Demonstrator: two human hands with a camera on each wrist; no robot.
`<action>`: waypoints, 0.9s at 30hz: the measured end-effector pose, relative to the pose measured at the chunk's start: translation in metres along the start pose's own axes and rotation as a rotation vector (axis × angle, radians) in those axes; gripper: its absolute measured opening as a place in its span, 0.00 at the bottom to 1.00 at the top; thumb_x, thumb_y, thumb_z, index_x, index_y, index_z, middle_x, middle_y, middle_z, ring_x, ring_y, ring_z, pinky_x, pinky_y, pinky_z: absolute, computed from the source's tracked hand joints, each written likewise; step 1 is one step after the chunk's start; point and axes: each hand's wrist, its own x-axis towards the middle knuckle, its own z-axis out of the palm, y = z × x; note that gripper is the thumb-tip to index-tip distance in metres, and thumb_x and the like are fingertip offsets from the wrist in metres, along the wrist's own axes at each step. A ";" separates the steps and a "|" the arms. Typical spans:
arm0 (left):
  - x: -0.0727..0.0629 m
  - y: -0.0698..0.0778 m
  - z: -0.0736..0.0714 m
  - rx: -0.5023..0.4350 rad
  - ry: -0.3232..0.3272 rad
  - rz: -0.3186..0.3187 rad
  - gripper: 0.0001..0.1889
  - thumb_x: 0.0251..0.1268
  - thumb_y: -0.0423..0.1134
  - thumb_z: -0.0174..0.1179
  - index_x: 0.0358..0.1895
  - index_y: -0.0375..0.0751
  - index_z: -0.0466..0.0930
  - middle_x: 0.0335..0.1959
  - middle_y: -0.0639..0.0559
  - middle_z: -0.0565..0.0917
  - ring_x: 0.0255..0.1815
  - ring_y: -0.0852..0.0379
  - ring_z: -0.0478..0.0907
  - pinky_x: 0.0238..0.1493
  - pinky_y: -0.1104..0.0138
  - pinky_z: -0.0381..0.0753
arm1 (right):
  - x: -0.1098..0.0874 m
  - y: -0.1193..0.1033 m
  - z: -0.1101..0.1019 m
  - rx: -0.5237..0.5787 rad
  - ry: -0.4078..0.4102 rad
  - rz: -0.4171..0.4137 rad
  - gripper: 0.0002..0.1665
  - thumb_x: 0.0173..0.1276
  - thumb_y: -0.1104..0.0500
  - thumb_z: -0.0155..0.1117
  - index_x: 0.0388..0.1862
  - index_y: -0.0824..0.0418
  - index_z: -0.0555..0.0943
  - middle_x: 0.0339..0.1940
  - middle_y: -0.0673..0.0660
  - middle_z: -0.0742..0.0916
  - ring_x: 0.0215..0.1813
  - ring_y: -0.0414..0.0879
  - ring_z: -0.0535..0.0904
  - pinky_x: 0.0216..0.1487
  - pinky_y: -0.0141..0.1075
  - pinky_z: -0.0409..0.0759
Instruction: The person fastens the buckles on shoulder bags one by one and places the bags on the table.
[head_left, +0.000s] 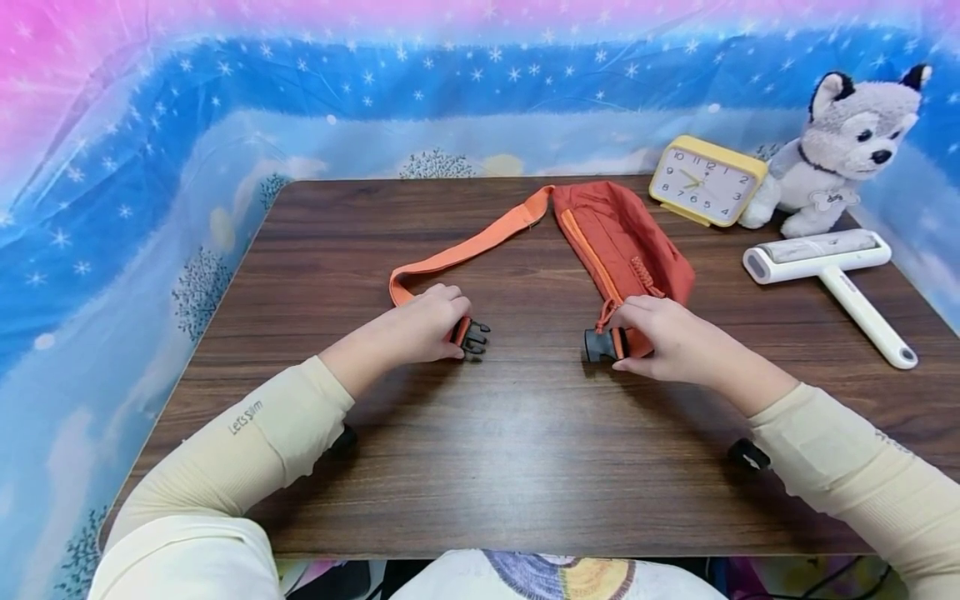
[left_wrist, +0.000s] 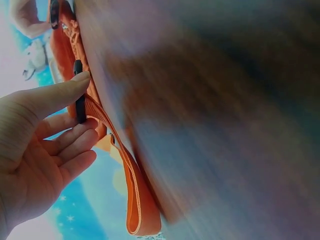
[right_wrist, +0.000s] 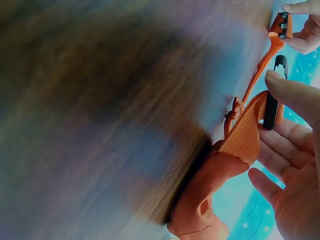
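Note:
An orange-red waist bag (head_left: pixel 618 237) lies on the table, its orange strap (head_left: pixel 472 250) looping out to the left. My left hand (head_left: pixel 431 323) pinches the black pronged buckle half (head_left: pixel 474 335) at the strap's end, prongs facing right. Opposite it, my right hand (head_left: pixel 663 337) pinches the black socket half of the buckle (head_left: pixel 598 345), which sits on a short webbing at the bag's near end. A gap of bare wood separates the two halves. In the right wrist view, thumb and fingers hold the socket half (right_wrist: pixel 271 107) with the webbing (right_wrist: pixel 242 135) bending down to the bag.
Behind the bag to the right stands a yellow alarm clock (head_left: pixel 707 181), beside a grey and white plush husky (head_left: pixel 832 154). A white lint roller (head_left: pixel 843 279) lies at the right of the brown wooden table (head_left: pixel 495 467). A blue snowflake-patterned cloth (head_left: pixel 360 92) hangs behind.

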 end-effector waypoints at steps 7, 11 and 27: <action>-0.001 0.001 0.000 -0.009 -0.002 -0.027 0.23 0.51 0.43 0.72 0.46 0.33 0.75 0.40 0.45 0.75 0.42 0.49 0.70 0.44 0.59 0.71 | -0.001 -0.001 -0.001 0.008 0.010 0.044 0.23 0.47 0.55 0.78 0.37 0.61 0.77 0.34 0.51 0.79 0.38 0.43 0.73 0.43 0.42 0.72; -0.001 0.001 0.000 -0.032 -0.002 -0.040 0.24 0.52 0.44 0.70 0.48 0.33 0.75 0.43 0.44 0.75 0.44 0.49 0.70 0.46 0.59 0.71 | -0.002 -0.002 -0.002 0.015 0.011 0.075 0.23 0.47 0.55 0.78 0.38 0.60 0.76 0.34 0.51 0.79 0.38 0.43 0.73 0.41 0.40 0.73; 0.002 -0.003 -0.001 -0.168 0.113 -0.030 0.22 0.49 0.42 0.72 0.44 0.33 0.75 0.38 0.46 0.76 0.40 0.50 0.70 0.44 0.59 0.69 | -0.002 -0.003 -0.007 -0.001 0.053 0.166 0.24 0.47 0.55 0.78 0.39 0.62 0.76 0.34 0.52 0.79 0.37 0.45 0.74 0.39 0.42 0.75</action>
